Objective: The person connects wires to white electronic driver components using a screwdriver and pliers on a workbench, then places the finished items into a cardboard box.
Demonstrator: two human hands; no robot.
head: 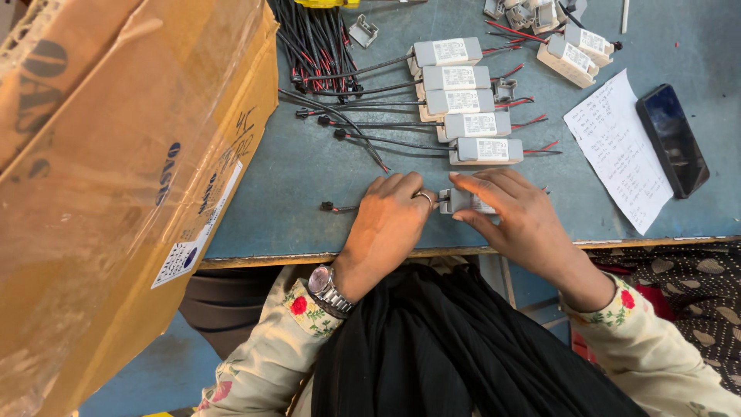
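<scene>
The right hand's fingers [480, 188] curl over the top of a small grey plastic driver box [461, 202], thumb beneath its near edge, so the box is pinched from both sides. The right hand [515, 218] covers most of the box; only its left end shows. The left hand [392, 218] meets that end with bent fingers, a ring on one of them, fingertips pressed against the box where a thin black lead [340, 207] leaves it and runs left across the blue-grey tabletop [309, 170] to a small black plug. The left wrist carries a metal wristwatch [327, 289].

Just beyond the hands, a staggered row of five finished grey driver boxes [463, 100] with white labels lies on the table, their black leads going left and red-and-black wires going right. A bundle of loose black cables [316, 38] lies at the far edge, and more boxes sit at the upper right. To the right lie a handwritten sheet of paper [617, 147] and a dark phone [672, 139], side by side. A large cardboard carton [116, 170] stands at the left, overlapping the table's edge.
</scene>
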